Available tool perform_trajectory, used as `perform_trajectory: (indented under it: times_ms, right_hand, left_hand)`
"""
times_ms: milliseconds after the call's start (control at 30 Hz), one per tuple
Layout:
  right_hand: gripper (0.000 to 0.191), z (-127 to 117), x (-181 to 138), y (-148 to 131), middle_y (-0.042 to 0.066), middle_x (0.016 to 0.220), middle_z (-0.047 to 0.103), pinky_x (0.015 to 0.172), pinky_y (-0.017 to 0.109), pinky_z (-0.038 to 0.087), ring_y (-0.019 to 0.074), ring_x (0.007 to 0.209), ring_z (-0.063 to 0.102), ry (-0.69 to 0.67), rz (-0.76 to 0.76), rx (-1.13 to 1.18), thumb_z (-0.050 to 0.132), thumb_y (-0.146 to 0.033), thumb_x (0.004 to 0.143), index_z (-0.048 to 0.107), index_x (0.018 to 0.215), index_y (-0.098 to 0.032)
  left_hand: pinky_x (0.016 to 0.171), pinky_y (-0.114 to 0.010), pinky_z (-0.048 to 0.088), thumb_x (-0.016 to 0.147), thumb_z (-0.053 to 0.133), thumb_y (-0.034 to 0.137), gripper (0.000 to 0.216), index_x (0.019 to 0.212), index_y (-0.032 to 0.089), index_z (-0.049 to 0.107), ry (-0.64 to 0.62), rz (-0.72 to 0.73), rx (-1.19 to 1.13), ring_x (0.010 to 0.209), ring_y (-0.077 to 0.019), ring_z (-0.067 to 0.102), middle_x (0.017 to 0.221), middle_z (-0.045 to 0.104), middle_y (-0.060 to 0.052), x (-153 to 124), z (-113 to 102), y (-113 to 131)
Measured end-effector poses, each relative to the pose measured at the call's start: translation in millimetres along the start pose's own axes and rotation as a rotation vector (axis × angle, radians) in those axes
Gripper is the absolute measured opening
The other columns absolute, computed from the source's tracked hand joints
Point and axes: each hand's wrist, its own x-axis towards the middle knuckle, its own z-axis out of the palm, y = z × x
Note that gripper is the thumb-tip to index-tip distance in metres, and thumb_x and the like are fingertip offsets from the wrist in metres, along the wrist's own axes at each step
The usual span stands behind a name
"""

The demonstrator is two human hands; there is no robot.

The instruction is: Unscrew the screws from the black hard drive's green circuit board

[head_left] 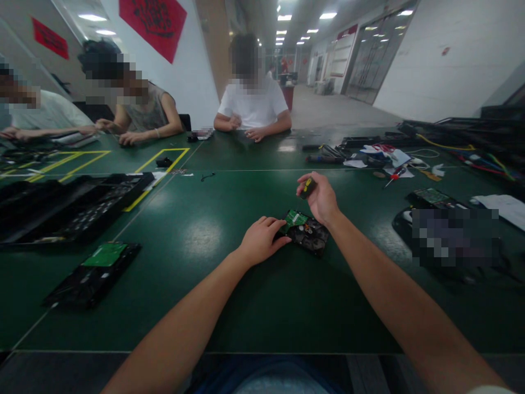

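A black unit with a green circuit board (pixel 308 234) lies on the table in front of me, its board at the far left end and small round parts showing on the dark portion. My left hand (pixel 264 239) grips its left edge between thumb and fingers. Above it, my right hand (pixel 322 198) is closed round the black and yellow handle of a screwdriver (pixel 307 187). The thin shaft points down toward the circuit board; whether its tip sits in a screw is too small to tell.
The green table (pixel 197 306) carries a similar unit (pixel 92 273) at left and long black housings (pixel 74 213) behind it. To the right are a board-topped unit (pixel 435 200), a red screwdriver (pixel 396 176), cables and papers. Several people sit at the far side.
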Motion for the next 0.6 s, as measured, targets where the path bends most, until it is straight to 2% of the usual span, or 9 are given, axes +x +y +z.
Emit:
perform_trajectory:
  times_ms: [167,267,367,500,600]
  right_hand:
    - [0.032,-1,1,3,-0.001,0.072,0.065,0.069,0.029,0.051,0.0146,0.069,0.061,0.009,-0.052,-0.063,0.071,-0.056,0.088,0.071,0.08,-0.025]
    - [0.031,1,-1,1,-0.001,0.076,0.067,0.073,0.031,0.053,0.0161,0.073,0.066,0.0,-0.043,-0.026,0.072,-0.054,0.087,0.068,0.076,-0.025]
    - [0.033,5,-3,-2,-0.001,0.07,0.063,0.075,0.033,0.054,0.0168,0.071,0.065,-0.025,-0.028,0.018,0.068,-0.055,0.09,0.068,0.077,-0.025]
    - [0.044,8,-5,-6,-0.002,0.063,0.054,0.069,0.032,0.051,0.0147,0.061,0.055,-0.031,0.011,0.024,0.063,-0.065,0.093,0.069,0.08,-0.024]
    - [0.055,7,-5,-8,-0.001,0.064,0.054,0.068,0.032,0.052,0.0149,0.061,0.055,-0.042,0.035,0.03,0.054,-0.075,0.094,0.07,0.082,-0.024]
  left_hand:
    - [0.103,-0.046,0.054,0.103,0.061,0.056,0.053,0.14,0.019,0.063,0.002,0.0,0.006,0.116,-0.0304,0.064,0.126,0.072,-0.013,0,-1,1]
    - [0.103,-0.046,0.054,0.103,0.061,0.057,0.052,0.14,0.02,0.063,-0.006,-0.005,0.005,0.117,-0.0305,0.064,0.127,0.072,-0.013,0,-2,1]
    - [0.102,-0.046,0.054,0.103,0.061,0.056,0.053,0.14,0.019,0.063,-0.001,0.0,0.0,0.116,-0.0304,0.064,0.127,0.072,-0.013,0,-2,1]
    - [0.103,-0.047,0.054,0.103,0.061,0.057,0.053,0.141,0.02,0.063,-0.005,-0.002,-0.004,0.116,-0.0306,0.064,0.127,0.072,-0.013,0,-1,0]
    - [0.103,-0.047,0.054,0.102,0.062,0.057,0.053,0.141,0.021,0.063,-0.01,-0.009,-0.006,0.117,-0.0307,0.064,0.128,0.071,-0.013,0,0,-1]
